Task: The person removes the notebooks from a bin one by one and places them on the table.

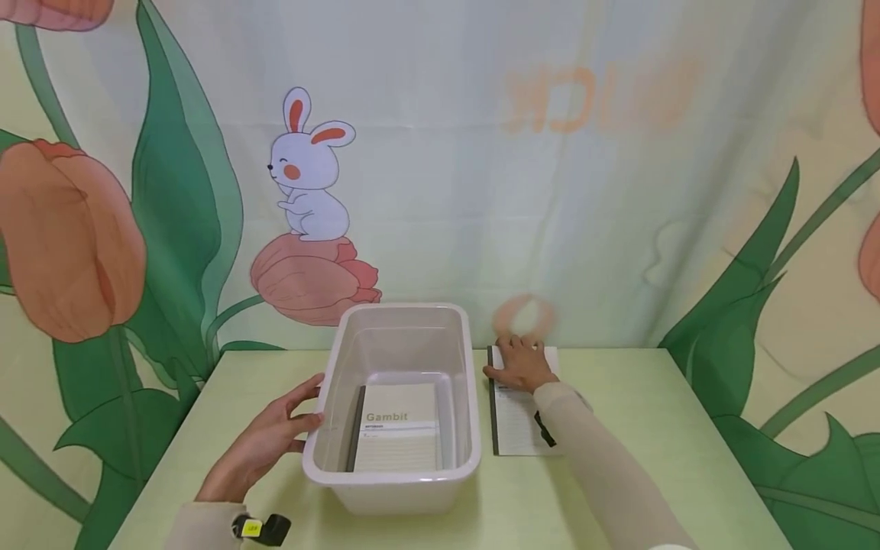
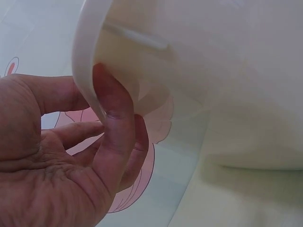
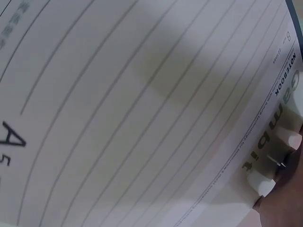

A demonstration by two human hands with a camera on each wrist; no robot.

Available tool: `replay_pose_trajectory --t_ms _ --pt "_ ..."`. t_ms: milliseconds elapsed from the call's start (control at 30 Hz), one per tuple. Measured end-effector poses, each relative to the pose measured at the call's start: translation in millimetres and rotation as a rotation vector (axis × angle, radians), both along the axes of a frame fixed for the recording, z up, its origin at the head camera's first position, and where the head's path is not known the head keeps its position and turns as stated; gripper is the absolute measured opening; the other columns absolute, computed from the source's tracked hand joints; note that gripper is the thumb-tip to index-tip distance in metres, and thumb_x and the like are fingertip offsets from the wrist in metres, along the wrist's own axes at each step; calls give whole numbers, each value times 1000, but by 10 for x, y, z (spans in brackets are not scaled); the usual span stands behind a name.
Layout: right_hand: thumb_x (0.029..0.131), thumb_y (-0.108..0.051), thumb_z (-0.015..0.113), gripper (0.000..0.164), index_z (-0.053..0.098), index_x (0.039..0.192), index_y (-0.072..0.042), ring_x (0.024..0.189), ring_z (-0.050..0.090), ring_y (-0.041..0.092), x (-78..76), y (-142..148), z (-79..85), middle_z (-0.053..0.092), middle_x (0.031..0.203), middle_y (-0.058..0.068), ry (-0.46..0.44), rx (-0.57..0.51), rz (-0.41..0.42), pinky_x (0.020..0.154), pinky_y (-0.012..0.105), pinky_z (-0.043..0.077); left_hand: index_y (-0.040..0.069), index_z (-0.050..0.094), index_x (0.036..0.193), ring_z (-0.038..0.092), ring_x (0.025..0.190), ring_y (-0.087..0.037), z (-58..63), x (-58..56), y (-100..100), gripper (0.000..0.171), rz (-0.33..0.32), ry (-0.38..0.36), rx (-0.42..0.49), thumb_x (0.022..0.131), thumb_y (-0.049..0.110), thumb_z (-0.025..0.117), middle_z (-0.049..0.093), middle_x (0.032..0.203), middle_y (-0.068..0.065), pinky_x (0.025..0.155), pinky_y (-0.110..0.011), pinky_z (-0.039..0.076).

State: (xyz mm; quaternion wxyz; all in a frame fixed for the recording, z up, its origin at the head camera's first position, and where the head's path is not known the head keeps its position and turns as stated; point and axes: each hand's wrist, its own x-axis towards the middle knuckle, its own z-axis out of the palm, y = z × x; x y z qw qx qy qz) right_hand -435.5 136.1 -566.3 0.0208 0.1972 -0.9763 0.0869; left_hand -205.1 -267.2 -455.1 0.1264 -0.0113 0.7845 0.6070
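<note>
From my station I have the right hand (image 1: 522, 363) resting spread over the upper part of the loose notebook (image 1: 512, 431), right of centre in the lower half of the head view. Its fingers fan toward the notebook's top edge and its thumb reaches the dark spine (image 1: 493, 412) on the left, so I read it as lying relaxed over the cover rather than clenched; I cannot tell whether any fingertip bends round an edge. Most of the lined lower cover stretches below the palm, partly behind the sleeve. In the right wrist view that cover fills nearly the whole frame, with the "Gambit" lettering at the right, near the fingers at lower right.

My left hand (image 1: 271, 428), at lower left of the head view, pinches the left rim of the pale plastic bin (image 1: 392, 480); the left wrist view shows fingers on both faces of that rim. Inside the bin, at lower centre, a second notebook (image 1: 402, 431) lies cover up, apart from both hands. The loose one lies just right of the bin on the light green table (image 1: 687, 435), in front of the printed curtain (image 1: 440, 191).
</note>
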Motion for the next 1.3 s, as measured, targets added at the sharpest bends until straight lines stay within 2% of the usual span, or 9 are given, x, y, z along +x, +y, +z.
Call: replay_pose_trajectory --t_ms 300,533,733,1033,1300 --pt "94 -64 46 67 46 142 -18 136 43 35 -25 2 -89 48 143 12 -45 11 -31 108 69 24 23 19 158 45 133 -39 -14 11 -11 74 9 -4 4 97 22 61 22 160 -14 88 -46 57" --pt "100 -59 37 63 40 149 -20 140 39 37 86 60 -31 42 152 11 -64 -16 -15 112 69 19 22 21 158 45 132 -40 -40 -12 -5 71 5 3 -2 98 20 59 24 159 -15 87 -46 57" --pt "101 -57 37 61 40 149 -20 137 42 37 232 139 202 44 149 11 8 -31 19 112 68 20 22 20 158 43 133 -42 -36 -7 -1 72 1 4 -5 98 20 59 23 159 -16 88 -48 56" --pt "101 -54 41 58 43 147 -19 135 44 38 559 258 595 45 147 12 123 -86 58 109 66 28 23 20 158 44 132 -41 -16 2 -3 72 -6 13 -6 98 20 59 23 159 -15 88 -48 56" --pt "100 -51 44 53 44 144 -22 132 46 34 752 280 1015 47 145 9 261 -90 122 110 65 24 23 21 158 48 129 -39 -30 5 25 72 2 10 -11 98 19 60 23 160 -15 87 -46 57"
